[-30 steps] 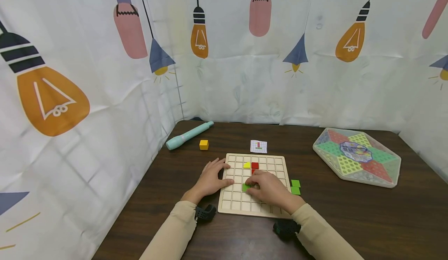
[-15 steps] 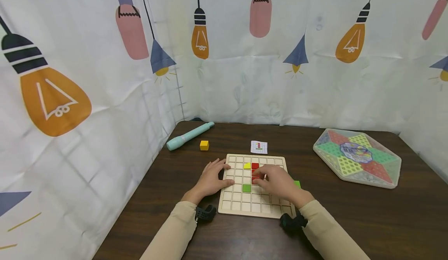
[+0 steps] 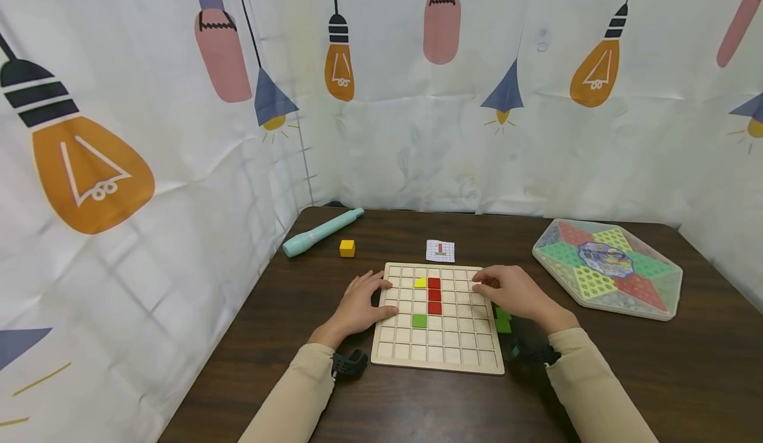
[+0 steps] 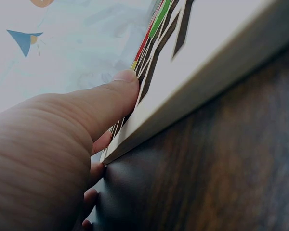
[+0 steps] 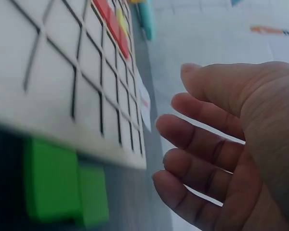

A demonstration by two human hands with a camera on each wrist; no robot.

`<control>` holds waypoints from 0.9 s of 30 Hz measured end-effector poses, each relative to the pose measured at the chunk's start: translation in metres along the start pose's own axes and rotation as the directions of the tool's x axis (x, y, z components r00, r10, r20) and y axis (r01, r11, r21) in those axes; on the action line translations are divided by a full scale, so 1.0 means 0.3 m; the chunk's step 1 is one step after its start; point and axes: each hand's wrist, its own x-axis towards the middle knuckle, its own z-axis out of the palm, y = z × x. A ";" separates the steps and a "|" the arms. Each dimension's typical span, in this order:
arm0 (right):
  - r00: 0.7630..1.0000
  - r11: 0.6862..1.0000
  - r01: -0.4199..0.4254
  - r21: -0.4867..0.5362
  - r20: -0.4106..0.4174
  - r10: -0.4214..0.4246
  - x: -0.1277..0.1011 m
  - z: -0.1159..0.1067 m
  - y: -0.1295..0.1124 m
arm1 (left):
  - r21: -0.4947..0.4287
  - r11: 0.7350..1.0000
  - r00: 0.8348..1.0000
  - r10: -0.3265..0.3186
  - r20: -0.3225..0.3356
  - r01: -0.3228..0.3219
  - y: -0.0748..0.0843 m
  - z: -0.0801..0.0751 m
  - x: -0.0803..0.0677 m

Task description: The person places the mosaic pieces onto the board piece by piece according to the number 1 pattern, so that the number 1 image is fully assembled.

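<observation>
A wooden grid board (image 3: 402,350) lies on the table. My left hand (image 3: 354,307) rests on its left edge, thumb on top and the other fingers along the side. On the board are a column of red squares (image 3: 434,295), a yellow piece (image 3: 420,283) left of the top red one, and a green square (image 3: 420,321) lower left. My right hand (image 3: 515,292) hovers over the board's right edge, fingers loosely bent with nothing between them in the right wrist view. Below it, beside the board, lie loose green squares (image 5: 50,180), partly hidden by the hand in the head view.
Behind the board lies a small printed pattern card (image 3: 440,251). A yellow cube (image 3: 348,248) and a light-teal tube (image 3: 322,232) sit at the back left. To the right is a hexagonal game box (image 3: 608,267). A patterned cloth hangs behind the table.
My right hand has moved from the green square, across the red column, to the board's right edge. The green square and red column are now uncovered. My left hand stays put.
</observation>
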 end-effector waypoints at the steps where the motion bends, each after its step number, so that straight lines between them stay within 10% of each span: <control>1: 1.000 1.000 -0.011 -0.003 -0.007 0.011 -0.002 -0.008 0.015 | 0.000 1.000 1.000 0.001 -0.001 -0.001 0.000 0.000 0.000; 12: 0.995 0.995 -0.101 -0.019 -0.003 0.101 -0.037 -0.079 0.120 | -0.002 1.000 1.000 -0.006 -0.001 0.006 0.001 0.001 0.000; 27: 0.971 0.993 -0.116 0.016 0.212 0.110 -0.069 -0.108 0.186 | -0.007 1.000 1.000 -0.005 0.002 0.005 0.000 0.001 0.000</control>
